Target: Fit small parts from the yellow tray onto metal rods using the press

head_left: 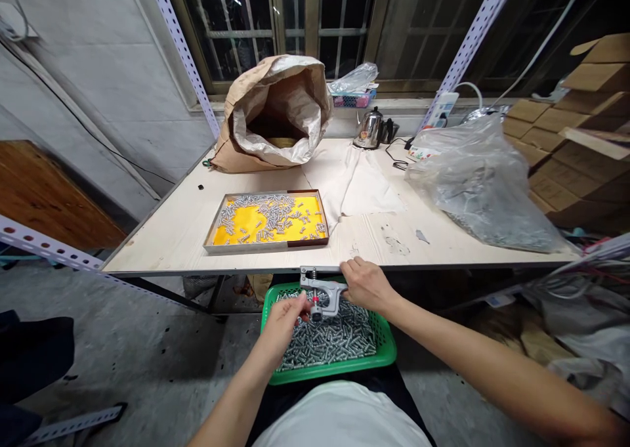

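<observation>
My right hand (368,284) is wrapped round the handle end of grey hand press pliers (335,296), just below the table's front edge. The pliers have a C-shaped frame, a small spring and a red part at the jaw. Beside the jaw, my left hand (284,316) has its thumb and fingers pinched together; whatever is between them is too small to make out. Under both hands a green plastic basket (339,371) rests on my lap, filled with small silver ribbed metal pieces (329,342). On the table, a shallow tray (266,247) with a yellow bottom carries more such pieces.
Behind the tray a large paper sack (224,135) lies with its mouth towards me. A metal kettle (370,130) stands near the window. To the right are a filled clear plastic bag (485,178) and stacked cardboard boxes (566,171). White cloth (369,184) covers part of the table (162,237).
</observation>
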`<state>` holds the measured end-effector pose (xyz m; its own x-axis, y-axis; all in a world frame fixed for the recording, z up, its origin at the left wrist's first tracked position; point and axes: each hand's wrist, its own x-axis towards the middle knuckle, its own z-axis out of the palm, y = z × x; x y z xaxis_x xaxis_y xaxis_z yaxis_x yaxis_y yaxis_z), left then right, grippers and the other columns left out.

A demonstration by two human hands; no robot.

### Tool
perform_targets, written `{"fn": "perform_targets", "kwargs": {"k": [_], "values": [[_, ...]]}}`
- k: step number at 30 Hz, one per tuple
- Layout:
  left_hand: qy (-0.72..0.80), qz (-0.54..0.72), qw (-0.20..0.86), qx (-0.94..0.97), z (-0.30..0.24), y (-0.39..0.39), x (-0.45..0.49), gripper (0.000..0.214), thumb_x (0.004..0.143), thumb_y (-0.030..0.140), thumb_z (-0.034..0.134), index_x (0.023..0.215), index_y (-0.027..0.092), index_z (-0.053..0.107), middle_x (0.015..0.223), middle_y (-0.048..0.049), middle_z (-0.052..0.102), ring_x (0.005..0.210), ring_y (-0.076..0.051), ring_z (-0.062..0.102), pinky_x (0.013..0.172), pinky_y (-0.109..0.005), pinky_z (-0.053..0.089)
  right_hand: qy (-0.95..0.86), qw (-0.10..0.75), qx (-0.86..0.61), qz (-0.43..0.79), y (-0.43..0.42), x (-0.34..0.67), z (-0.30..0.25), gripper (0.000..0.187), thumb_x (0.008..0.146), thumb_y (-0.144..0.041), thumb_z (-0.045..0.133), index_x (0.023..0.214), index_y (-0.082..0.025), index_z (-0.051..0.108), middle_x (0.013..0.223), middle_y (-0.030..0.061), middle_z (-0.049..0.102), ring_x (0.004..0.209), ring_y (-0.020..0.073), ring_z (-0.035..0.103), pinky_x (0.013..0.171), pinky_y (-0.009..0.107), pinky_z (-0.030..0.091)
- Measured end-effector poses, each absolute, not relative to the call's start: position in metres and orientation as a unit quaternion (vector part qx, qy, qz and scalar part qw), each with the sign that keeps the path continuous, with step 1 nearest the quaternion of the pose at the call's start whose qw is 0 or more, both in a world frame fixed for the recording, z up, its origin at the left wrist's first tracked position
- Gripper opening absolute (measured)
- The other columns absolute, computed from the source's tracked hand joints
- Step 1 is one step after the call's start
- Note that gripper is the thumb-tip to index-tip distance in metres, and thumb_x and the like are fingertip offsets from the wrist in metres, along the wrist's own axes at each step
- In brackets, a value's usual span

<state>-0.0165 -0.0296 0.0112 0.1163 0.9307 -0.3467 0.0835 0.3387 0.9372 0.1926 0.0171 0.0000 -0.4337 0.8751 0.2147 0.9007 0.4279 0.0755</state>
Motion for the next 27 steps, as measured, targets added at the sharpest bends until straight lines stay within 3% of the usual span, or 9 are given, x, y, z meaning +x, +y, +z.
{"fn": "perform_targets", "kwargs": {"k": [7, 13, 18, 27], "values": [[0.544, 0.334, 0.625, 0.449, 0.003, -0.031, -0.014, 0.023, 0.06, 0.036, 0.072, 0.057, 0.015, 0.064, 0.058, 0.0001, 0.057, 0.062, -0.014, 0.047, 0.065, -0.026, 0.033, -0.811, 0.163, -0.549, -0.118, 0.0, 0.19, -0.001, 0.023, 0.079, -0.037, 0.055, 0.083, -0.015, 0.058, 0.1, 0.0122, 0.058, 0.097, 0.0254, 0.048, 0.085, 0.037, 0.04], [0.533, 0.418, 0.558, 0.479, 0.001, -0.038, -0.006, 0.018, 0.061, 0.027, 0.067, 0.05, 0.015, 0.059, 0.061, -0.0001, 0.053, 0.061, -0.014, 0.047, 0.06, -0.025, 0.034, -0.792, 0.255, -0.54, -0.125, -0.016, 0.19, -0.001, 0.035, 0.075, -0.023, 0.054, 0.107, -0.01, 0.057, 0.119, 0.0147, 0.051, 0.119, 0.0287, 0.041, 0.111, 0.051, 0.023], [0.529, 0.435, 0.504, 0.526, 0.01, -0.046, -0.005, 0.018, 0.065, 0.023, 0.063, 0.05, 0.016, 0.057, 0.057, 0.0005, 0.05, 0.059, -0.013, 0.046, 0.058, -0.025, 0.035, -0.761, 0.287, -0.563, -0.142, -0.024, 0.186, 0.002, 0.044, 0.073, -0.022, 0.053, 0.115, -0.009, 0.052, 0.123, 0.0162, 0.049, 0.123, 0.0309, 0.039, 0.112, 0.059, 0.019], [0.5, 0.433, 0.487, 0.57, 0.036, -0.035, -0.04, 0.024, 0.074, 0.03, 0.061, 0.055, 0.016, 0.057, 0.064, -0.0032, 0.056, 0.065, -0.016, 0.053, 0.063, -0.027, 0.041, -0.731, 0.338, -0.567, -0.173, -0.025, 0.214, -0.014, 0.047, 0.076, -0.021, 0.048, 0.122, -0.011, 0.046, 0.129, 0.0179, 0.043, 0.13, 0.0351, 0.034, 0.107, 0.06, 0.028]]}}
